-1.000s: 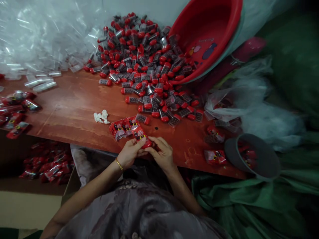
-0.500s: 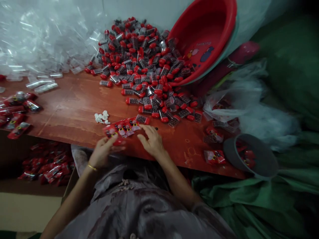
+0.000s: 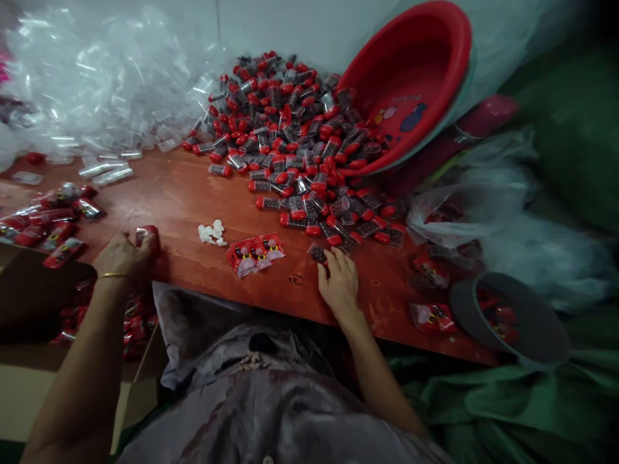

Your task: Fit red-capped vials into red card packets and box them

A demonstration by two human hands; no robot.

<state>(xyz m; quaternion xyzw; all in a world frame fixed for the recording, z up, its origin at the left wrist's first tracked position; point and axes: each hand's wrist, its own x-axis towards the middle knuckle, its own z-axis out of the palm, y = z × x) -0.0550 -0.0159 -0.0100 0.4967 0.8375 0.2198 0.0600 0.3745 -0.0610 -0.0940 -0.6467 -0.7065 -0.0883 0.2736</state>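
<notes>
My left hand point(image 3: 126, 253) is out at the left edge of the red-brown table point(image 3: 174, 193), closed around a small red packet point(image 3: 145, 233). My right hand point(image 3: 339, 278) rests on the table with its fingers on a clear red-capped container point(image 3: 318, 252) at the near edge of a big pile of the same containers point(image 3: 294, 135). Between my hands lies a short row of red printed packets point(image 3: 255, 252). A few small white pieces point(image 3: 211, 232) sit just left of that row.
A red basin point(image 3: 416, 84) lies tipped at the back right. Clear plastic sleeves point(image 3: 97, 90) are heaped at the back left. Filled red packets point(image 3: 46, 219) lie at the far left, more in a box point(image 3: 126, 322) below. A grey bowl point(image 3: 512, 322) stands at the right.
My hands parted. The left hand carried a red packet away to the left edge of the table. The right hand reached forward onto a container at the pile's edge.
</notes>
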